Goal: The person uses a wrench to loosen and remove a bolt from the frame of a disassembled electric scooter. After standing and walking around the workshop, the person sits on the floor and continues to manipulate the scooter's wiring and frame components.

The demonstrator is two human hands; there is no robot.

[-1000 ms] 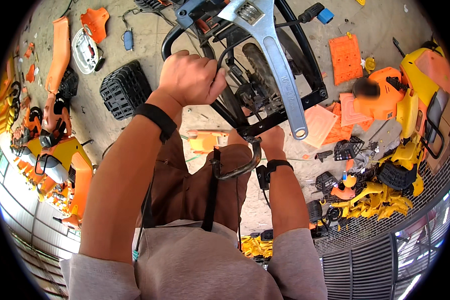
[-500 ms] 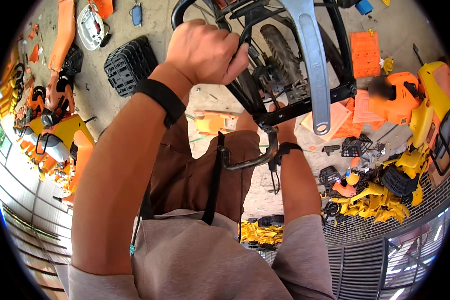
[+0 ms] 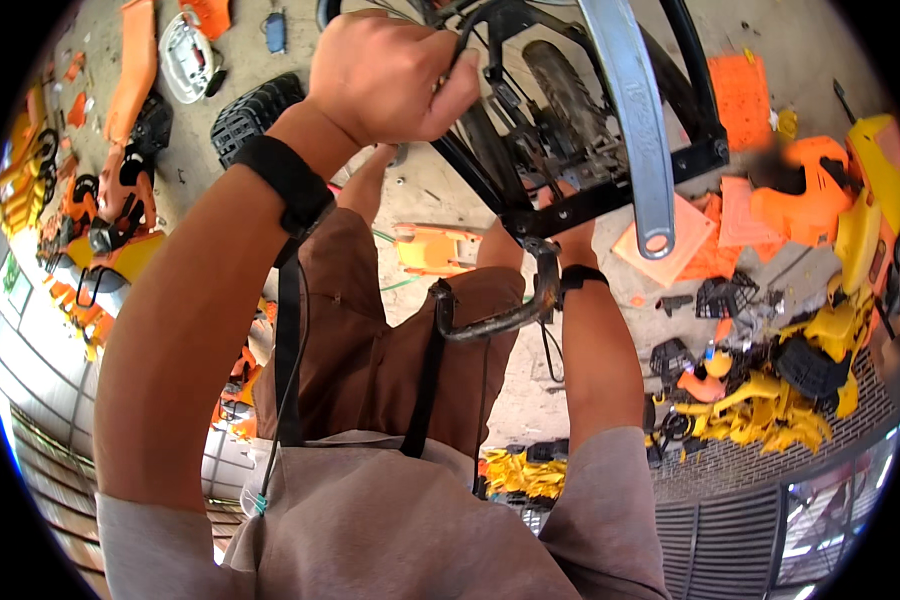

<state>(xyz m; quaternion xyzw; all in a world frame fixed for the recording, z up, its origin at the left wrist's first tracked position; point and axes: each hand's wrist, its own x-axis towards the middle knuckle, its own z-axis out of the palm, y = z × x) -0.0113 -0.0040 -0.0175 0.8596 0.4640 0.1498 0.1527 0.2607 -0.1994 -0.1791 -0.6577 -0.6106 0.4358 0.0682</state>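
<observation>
My left hand [image 3: 385, 80] is closed in a fist at the upper left of a black metal vehicle frame [image 3: 610, 205], seemingly round one of its tubes. Behind the frame's lower crossbar, my right hand [image 3: 576, 238] reaches in near the linkage; its fingers are mostly hidden. A treaded black tyre [image 3: 555, 85] shows inside the frame. Across the frame's right side hangs a long silver wrench [image 3: 650, 170], its upper end out of the picture; what supports it is not shown. A worn, bent metal bar [image 3: 490, 328] juts from the crossbar toward me.
Left of my arm lies a black plastic crate [image 3: 250, 120]. Orange panels [image 3: 670, 240] and a heap of yellow plastic parts [image 3: 760, 410] cover the floor on the right. A yellow-orange part [image 3: 435, 250] sits beyond my knees. Orange and yellow vehicles [image 3: 80, 215] line the far left.
My left hand and forearm have shifted left and slightly up in view. The frame and wrench appear a little farther right and up. My left lower leg now shows beneath my left wrist.
</observation>
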